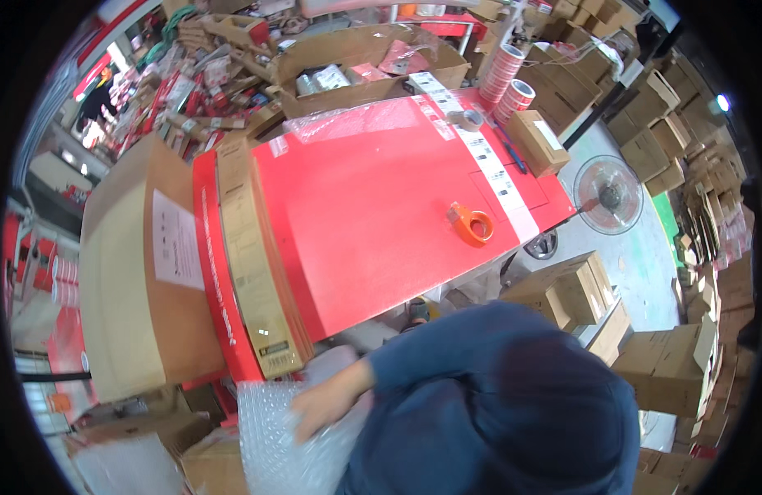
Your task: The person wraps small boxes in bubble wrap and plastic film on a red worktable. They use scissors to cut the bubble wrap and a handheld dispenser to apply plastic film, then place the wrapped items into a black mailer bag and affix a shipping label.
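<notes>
My right arm, in a dark blue sleeve, reaches across to the left past the table's near edge. At its end my right hand [330, 403] is closed on a sheet of clear bubble wrap [270, 433], its fingers curled and slightly blurred. The sheet hangs beside the near end of a long flat brown carton [253, 247], which lies along the left part of the red table [373, 214]. My left hand is not in view. An orange tape dispenser [472, 224] rests on the table's right half.
A large upright cardboard sheet [179, 313] stands left of the table. Tape rolls [513, 99], a small brown box [538, 142] and a blue pen [514, 155] lie at the far right. A fan [608, 195] and stacked cartons [665, 363] occupy the right; an open carton [315, 103] stands behind.
</notes>
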Tool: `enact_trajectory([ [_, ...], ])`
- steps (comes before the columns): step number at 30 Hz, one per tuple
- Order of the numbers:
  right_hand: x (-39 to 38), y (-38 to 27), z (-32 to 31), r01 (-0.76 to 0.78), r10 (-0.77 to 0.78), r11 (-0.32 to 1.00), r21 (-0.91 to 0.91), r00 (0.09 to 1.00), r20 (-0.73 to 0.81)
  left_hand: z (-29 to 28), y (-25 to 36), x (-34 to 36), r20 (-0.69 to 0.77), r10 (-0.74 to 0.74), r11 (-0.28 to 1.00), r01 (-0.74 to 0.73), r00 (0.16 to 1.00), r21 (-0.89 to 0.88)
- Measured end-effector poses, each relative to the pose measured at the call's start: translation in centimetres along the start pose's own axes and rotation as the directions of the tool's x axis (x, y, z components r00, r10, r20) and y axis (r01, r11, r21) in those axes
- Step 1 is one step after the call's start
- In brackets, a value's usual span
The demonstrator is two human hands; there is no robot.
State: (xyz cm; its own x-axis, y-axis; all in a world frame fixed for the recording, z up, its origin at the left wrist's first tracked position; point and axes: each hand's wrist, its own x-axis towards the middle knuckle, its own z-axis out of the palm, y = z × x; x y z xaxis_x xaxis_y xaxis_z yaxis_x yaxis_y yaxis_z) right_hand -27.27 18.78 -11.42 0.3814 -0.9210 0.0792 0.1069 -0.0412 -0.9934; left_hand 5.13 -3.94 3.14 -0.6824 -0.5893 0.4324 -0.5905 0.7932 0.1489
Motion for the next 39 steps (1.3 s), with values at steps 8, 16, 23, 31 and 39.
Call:
enact_trajectory([
  [8, -44.2, 3.4, 1.2, -0.788, 0.86, 0.383, 0.483, 0.112, -0.499, 12.2, 22.5, 1.1, 0.7, 0.559, 0.72, 0.158, 0.445, -0.676],
  [16, -65.2, -4.8, 8.8, -0.778, -0.212, 0.188, 0.599, -0.628, -0.749, 40.8, 47.2, -8.2, 0.615, 0.706, 0.69, 0.539, -0.352, -0.484],
  [23, -59.6, -7.9, 4.8, -0.88, -0.168, 0.442, -0.174, 0.109, -0.98, 50.1, 56.4, -5.2, 0.655, 0.533, 0.839, 0.434, -0.536, -0.328],
  [31, -68.6, -3.3, 7.7, -0.806, 0.085, 0.418, 0.419, -0.424, -0.901, 28.0, 67.1, 7.0, 0.845, 0.535, 0.816, 0.243, 0.03, -0.525],
  [39, -71.6, -6.6, 2.3, -0.423, -0.178, 0.906, -0.004, -0.374, -0.91, 33.3, 81.1, -1.7, 0.672, 0.687, 0.713, 0.079, -0.276, -0.697],
])
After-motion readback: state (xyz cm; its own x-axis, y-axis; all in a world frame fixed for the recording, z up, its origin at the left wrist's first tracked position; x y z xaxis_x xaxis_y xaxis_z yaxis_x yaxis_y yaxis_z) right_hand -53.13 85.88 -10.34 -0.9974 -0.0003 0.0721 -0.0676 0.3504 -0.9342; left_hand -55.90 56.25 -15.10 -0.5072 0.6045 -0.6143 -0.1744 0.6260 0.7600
